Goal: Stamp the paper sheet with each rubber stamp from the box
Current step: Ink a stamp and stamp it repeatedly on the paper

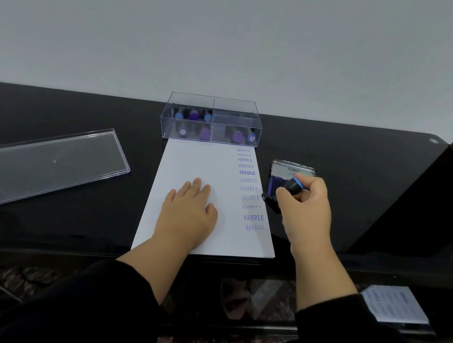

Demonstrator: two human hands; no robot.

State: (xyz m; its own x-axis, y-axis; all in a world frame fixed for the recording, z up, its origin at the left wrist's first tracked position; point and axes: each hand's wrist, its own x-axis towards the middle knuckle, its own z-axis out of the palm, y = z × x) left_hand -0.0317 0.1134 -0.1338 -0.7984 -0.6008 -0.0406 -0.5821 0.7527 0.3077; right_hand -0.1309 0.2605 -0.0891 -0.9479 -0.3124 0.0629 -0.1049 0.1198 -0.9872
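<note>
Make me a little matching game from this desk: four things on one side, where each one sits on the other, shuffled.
Things:
1. lid
2. box
3. ink pad
4. left hand

Places:
A. flat on the paper
B. right of the paper, by the right hand holding a stamp
C. far left on the desk
D. at the paper's far edge

Pairs: 1-C, 2-D, 3-B, 4-A
</note>
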